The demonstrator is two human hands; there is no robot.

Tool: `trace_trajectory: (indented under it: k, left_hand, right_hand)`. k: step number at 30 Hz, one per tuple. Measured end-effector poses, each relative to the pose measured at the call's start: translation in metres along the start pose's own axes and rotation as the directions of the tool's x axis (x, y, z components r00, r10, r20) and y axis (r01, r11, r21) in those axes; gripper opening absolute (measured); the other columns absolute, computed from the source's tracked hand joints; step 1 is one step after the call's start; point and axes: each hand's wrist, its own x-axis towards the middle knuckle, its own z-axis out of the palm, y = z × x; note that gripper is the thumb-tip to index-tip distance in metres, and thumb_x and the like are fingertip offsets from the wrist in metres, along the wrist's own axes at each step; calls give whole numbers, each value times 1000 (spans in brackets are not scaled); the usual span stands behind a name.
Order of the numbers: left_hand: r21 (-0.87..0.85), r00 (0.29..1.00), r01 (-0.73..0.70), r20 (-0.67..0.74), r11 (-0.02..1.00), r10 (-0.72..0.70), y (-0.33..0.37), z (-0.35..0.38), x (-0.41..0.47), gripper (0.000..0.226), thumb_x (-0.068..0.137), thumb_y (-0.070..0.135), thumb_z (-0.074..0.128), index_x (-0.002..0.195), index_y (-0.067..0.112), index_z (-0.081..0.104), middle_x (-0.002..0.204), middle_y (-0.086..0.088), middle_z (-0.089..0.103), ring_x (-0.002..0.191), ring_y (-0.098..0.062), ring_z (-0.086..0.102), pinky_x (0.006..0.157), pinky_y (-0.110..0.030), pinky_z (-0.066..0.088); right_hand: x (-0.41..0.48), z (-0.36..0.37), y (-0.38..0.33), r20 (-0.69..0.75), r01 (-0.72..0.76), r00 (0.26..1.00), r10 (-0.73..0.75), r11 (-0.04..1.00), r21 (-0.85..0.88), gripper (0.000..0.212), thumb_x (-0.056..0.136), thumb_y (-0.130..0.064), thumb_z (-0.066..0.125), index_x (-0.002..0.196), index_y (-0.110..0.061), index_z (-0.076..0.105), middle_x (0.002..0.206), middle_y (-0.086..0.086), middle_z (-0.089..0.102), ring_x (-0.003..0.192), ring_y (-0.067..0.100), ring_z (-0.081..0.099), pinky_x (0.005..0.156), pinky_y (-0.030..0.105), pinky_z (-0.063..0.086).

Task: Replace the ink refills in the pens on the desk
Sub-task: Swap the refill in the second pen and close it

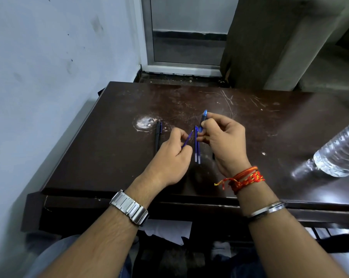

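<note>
My left hand pinches a thin blue ink refill, its tip angled up to the right. My right hand grips a blue pen barrel, whose blue end sticks up past my fingers. The refill tip sits just left of the barrel's lower end. Two more blue refills lie side by side on the dark wooden desk between my hands. A black pen lies on the desk to the left of my left hand.
A clear plastic water bottle lies on its side at the desk's right edge. A white wall runs close along the left. A round whitish worn patch marks the desk beside the black pen. Papers show under the desk's front edge.
</note>
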Motion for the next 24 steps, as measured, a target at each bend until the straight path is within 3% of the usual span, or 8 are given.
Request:
trace_trajectory:
  k: [3, 9, 24]
  left_hand:
    - [-8, 999, 5, 37, 1000, -5, 1, 0, -1, 9, 86, 25, 41, 92, 31, 44, 64, 4, 59, 51, -2, 51, 56, -31, 41]
    - [-26, 998, 11, 57, 1000, -9, 1, -1, 0, 9, 87, 25, 42, 92, 31, 46, 62, 4, 58, 50, -2, 50, 54, -31, 44]
    - [-51, 999, 32, 31, 998, -31, 1, -2, 0, 13, 82, 29, 41, 93, 29, 47, 60, 6, 57, 48, -2, 48, 55, -30, 40]
  right_hand:
    - [-3, 2, -3, 58, -28, 998, 17, 980, 197, 13, 87, 3, 59, 90, -5, 70, 63, 4, 66, 59, 15, 64, 57, 24, 55]
    - [-5, 1, -3, 58, -4, 998, -6, 987, 158, 13, 89, 1, 61, 100, 0, 67, 69, 8, 67, 59, 13, 65, 60, 24, 56]
    - [-4, 2, 1, 117, -53, 993, 33, 983, 178, 10, 89, 1, 60, 95, -2, 67, 67, 7, 67, 60, 15, 64, 60, 25, 57]
